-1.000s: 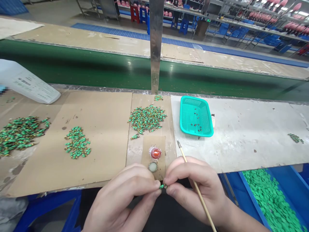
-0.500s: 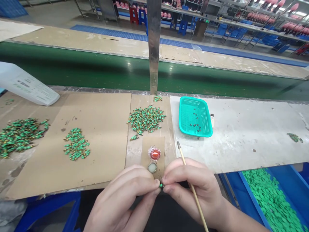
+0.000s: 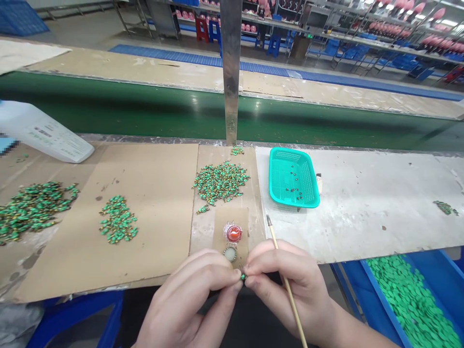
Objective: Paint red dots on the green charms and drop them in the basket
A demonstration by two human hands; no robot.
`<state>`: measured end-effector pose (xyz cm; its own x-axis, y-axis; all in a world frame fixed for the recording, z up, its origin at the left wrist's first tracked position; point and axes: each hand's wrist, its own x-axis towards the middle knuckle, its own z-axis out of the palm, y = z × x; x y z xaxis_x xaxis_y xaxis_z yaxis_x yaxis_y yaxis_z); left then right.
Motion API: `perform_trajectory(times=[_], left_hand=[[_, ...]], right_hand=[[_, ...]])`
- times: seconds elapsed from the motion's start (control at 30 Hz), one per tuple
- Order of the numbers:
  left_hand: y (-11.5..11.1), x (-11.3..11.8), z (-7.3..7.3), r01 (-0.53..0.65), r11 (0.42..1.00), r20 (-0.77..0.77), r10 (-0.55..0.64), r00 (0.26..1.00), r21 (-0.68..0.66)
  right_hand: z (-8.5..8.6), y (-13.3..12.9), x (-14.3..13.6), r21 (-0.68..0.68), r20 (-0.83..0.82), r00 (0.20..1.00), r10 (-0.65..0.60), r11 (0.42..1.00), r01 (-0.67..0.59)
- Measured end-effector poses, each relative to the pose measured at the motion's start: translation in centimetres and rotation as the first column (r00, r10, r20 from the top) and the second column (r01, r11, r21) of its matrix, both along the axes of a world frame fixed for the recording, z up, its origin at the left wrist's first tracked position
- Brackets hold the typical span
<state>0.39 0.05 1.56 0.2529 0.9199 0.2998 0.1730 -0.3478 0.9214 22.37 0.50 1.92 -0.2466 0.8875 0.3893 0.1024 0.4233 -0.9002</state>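
Between the fingertips of both hands, just off the table's near edge, is a tiny green piece (image 3: 243, 277); most of it is hidden. My left hand (image 3: 197, 295) pinches it from the left with thumb and forefinger. On the other side, my right hand (image 3: 293, 280) pinches at the same piece, and a thin paintbrush (image 3: 273, 237) rests across that hand, tip pointing away. Just beyond the fingers lie a bottle cap (image 3: 230, 254) holding something pale and a small pot of red paint (image 3: 234, 234). A heap of small green and gold pieces (image 3: 221, 181) lies farther back.
A turquoise basket (image 3: 294, 203) holds several tiny dark bits. More green pieces lie in piles (image 3: 118, 220) on the left cardboard, near a white plastic bottle (image 3: 47, 133). A metal post (image 3: 231, 72) rises behind. Below right, a blue tray (image 3: 445, 275) holds green discs.
The view has tilted slightly, so the table things sit a little lower and farther right. Both hands keep their pinch on the small green piece, with hardly any movement.
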Motion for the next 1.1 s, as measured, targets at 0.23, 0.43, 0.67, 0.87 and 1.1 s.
perform_trajectory(times=[0.23,0.43,0.67,0.87,1.1], left_hand=[[0.4,0.1,0.4,0.044,0.999,-0.063,-0.042,0.997,0.024],[1.2,0.4,-0.4,0.054,0.985,-0.069,-0.043,0.997,0.166],[1.3,1.0,-1.2,0.038,0.999,-0.074,-0.037,0.997,0.017],[5.8,0.5,-3.5,-0.195,0.981,-0.225,0.192,0.955,0.009],[13.6,-0.6,-5.9,-0.373,0.913,-0.424,0.407,0.809,0.165]], right_hand=[[-0.5,0.2,0.0,0.007,0.002,1.000,-0.010,1.000,0.010],[-1.0,0.4,0.0,0.009,0.008,0.999,-0.031,0.999,0.031],[-1.6,0.9,0.3,-0.020,0.056,0.997,-0.058,0.998,0.060],[-3.7,1.7,2.3,-0.093,0.172,0.955,-0.242,0.961,0.260],[-3.4,2.5,3.5,-0.053,0.241,0.945,-0.220,0.969,0.240]])
